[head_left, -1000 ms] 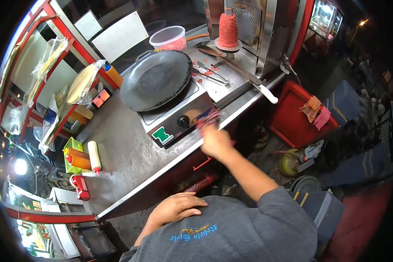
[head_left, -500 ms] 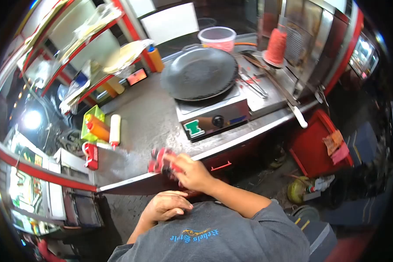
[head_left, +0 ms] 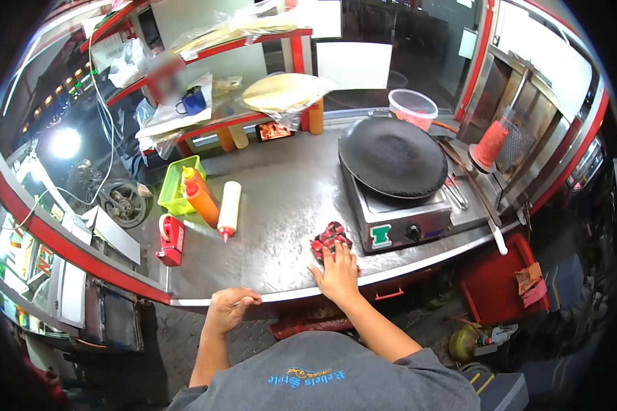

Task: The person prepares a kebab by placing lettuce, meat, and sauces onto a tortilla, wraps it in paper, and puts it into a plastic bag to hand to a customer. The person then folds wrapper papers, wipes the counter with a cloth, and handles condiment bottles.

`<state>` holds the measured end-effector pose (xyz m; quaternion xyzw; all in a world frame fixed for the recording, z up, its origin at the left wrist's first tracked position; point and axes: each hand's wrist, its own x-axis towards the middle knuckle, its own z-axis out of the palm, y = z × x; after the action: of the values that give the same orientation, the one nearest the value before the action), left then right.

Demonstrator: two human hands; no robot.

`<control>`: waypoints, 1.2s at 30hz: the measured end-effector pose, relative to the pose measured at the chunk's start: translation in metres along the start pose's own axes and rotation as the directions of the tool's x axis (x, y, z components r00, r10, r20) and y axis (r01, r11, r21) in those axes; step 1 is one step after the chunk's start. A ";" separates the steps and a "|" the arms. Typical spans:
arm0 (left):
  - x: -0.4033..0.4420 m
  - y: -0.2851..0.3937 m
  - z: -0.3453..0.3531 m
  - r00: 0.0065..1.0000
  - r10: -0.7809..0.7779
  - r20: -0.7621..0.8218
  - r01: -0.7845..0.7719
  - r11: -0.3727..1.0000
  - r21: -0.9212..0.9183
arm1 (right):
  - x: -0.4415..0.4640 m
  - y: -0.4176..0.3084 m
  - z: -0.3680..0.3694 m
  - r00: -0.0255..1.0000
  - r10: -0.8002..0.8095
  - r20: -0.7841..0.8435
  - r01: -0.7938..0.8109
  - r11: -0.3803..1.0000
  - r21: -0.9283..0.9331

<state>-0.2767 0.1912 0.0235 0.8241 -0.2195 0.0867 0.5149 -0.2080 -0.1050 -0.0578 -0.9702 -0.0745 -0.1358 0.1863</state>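
Red cloth (head_left: 332,238) now further onto counter (head_left: 274,198), right fingers (head_left: 339,253) spread atop, left fingers (head_left: 245,296) curled, seemingly empty

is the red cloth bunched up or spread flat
Bunched up: the cloth lies in a crumpled heap on the counter, right hand at its near edge.

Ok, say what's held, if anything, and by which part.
Nothing is clearly gripped: the right hand rests its fingers on the near edge of the red cloth; the left hand looks empty.
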 end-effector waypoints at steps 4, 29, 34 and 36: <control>-0.025 -0.064 -0.042 0.952 -0.140 -0.272 0.210 0.945 0.251 | 0.051 -0.026 -0.008 0.967 0.151 0.206 -0.132 0.986 -0.102; -0.069 -0.191 -0.068 0.852 -0.094 -0.515 0.378 0.791 0.481 | 0.438 0.086 0.163 0.492 0.222 -0.842 -0.196 0.970 0.141; -0.055 -0.174 -0.070 0.878 -0.075 -0.472 0.378 0.713 0.590 | 0.491 0.134 0.170 0.316 0.420 -0.851 -0.325 0.890 0.318; -0.055 -0.170 -0.075 0.876 -0.143 -0.460 0.408 0.727 0.551 | 0.512 0.155 0.183 0.332 0.384 -0.862 -0.460 0.863 0.207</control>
<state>-0.2425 0.3366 -0.1007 0.9380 0.0563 0.2369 0.2468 0.3525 -0.1295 -0.1251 -0.7469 0.2916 -0.5666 0.1897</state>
